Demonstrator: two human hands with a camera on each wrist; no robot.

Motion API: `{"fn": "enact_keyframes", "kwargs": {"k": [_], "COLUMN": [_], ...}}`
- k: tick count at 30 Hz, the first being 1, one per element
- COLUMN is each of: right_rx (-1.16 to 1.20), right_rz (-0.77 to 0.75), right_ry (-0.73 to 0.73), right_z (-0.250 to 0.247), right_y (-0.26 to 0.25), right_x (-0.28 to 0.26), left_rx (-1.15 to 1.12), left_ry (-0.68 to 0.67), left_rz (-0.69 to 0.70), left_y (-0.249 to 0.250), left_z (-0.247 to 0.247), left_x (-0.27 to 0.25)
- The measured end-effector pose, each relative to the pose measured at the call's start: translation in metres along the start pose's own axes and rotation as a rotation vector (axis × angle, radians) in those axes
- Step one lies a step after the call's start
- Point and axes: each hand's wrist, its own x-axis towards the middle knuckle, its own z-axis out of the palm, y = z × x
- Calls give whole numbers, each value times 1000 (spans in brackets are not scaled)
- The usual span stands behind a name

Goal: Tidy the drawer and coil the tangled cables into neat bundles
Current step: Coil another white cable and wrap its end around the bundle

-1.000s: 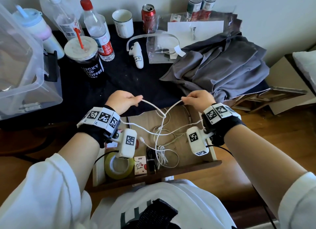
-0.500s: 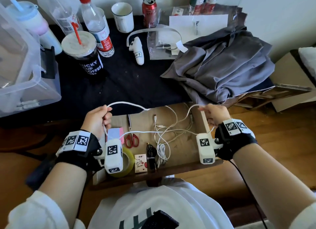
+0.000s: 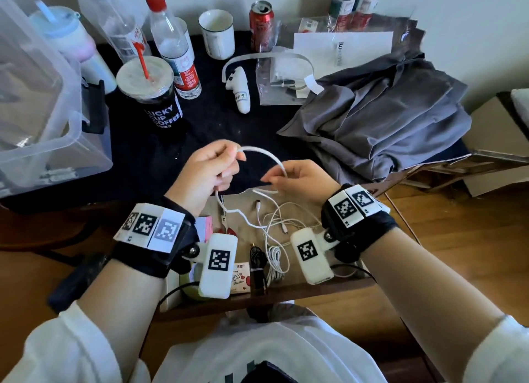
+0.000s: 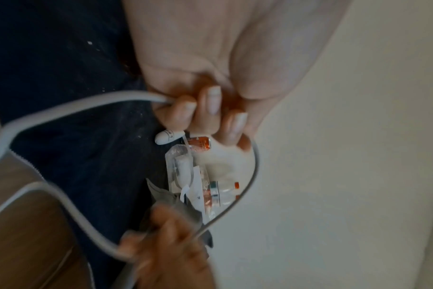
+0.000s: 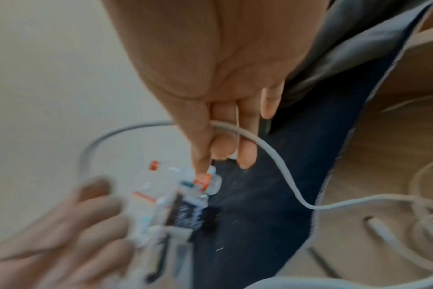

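Looking down from my head, my left hand [image 3: 207,172] is curled round one end of a white cable [image 3: 264,155] and my right hand [image 3: 300,179] pinches it further along, so it arches between them above the open drawer [image 3: 329,286]. More white cables [image 3: 274,225] lie tangled inside, near a black cable bundle [image 3: 257,264].

From my left wrist, my fingers [image 4: 210,109] are closed on the cable [image 4: 82,103], which loops away to my blurred right hand [image 4: 166,244].

From my right wrist, thumb and fingers [image 5: 246,148] pinch the cable [image 5: 279,168], which trails down into the drawer [image 5: 383,156].
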Motion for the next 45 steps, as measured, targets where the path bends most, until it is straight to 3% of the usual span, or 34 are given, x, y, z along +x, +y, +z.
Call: {"fn": "enact_keyframes", "kwargs": {"k": [3,6,10,14,16,20,24,27,30,37,39,42,43,45], "right_rx": [-119,4,238,438,495,636,763,786,645,277,33,-473,-552,-483], "right_rz": [121,186,47,-58,-84,-117,-115,-113,-65,157,271,436,430,289], "right_ry": [207,277,305,302,290,274,250,285,395,523,531,407,386,376], "right_z": [-19,-28,-26,-18,-15,-18,-17,-22,-31,-49,-51,-47,-42,-28], "right_y": [28,34,0,-32,-44,-56,-60,-57,-43,22,44,66,67,65], "right_x": [-1,-11,-19,-20,-19,-21,-19,-19,-21,-27,-27,-35,-38,-43], "left_rx": [-133,-13,169,231,182,-38,63,205,275,363,340,351,372,418], "left_ry": [120,260,415,501,411,-24,-211,-264,-210,37,72,89,80,21], "left_rz": [91,75,-23,25,67,-11,-113,-111,-88,-206,-187,-140,-137,-178], "left_y": [-5,-19,-43,-46,-40,-28,-36,-46,-52,-79,-76,-70,-69,-73], "left_z": [-16,-22,-18,-11,1,32,39,35,29,-5,-2,10,12,18], "left_x": [1,3,5,4,1,2,11,14,11,-5,-6,-6,-5,-3]}}
